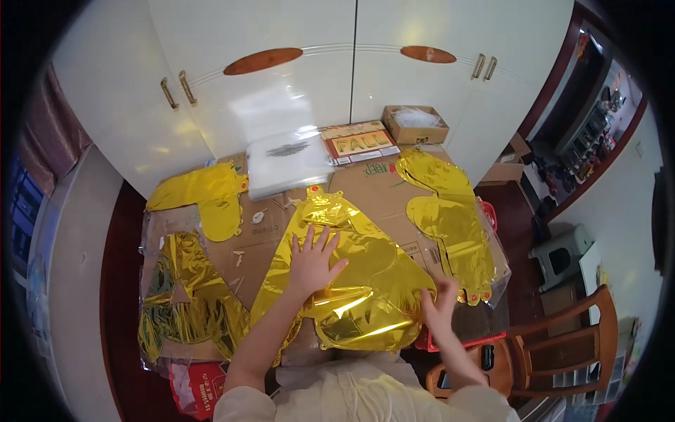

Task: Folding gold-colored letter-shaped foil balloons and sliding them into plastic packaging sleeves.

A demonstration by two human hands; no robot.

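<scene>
crinkly gold foil balloon (355,281) under both flat hands.

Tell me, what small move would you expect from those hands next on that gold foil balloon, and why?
Probably the right hand folds its edge inward. The left hand lies flat, fingers spread, pinning the gold foil balloon to the cardboard, while the right pinches the balloon's right edge.

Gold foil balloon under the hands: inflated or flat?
Flat. The gold foil balloon lies spread on the cardboard sheet, creased, with the left hand pressed palm-down on it and the right hand at its right edge.
</scene>
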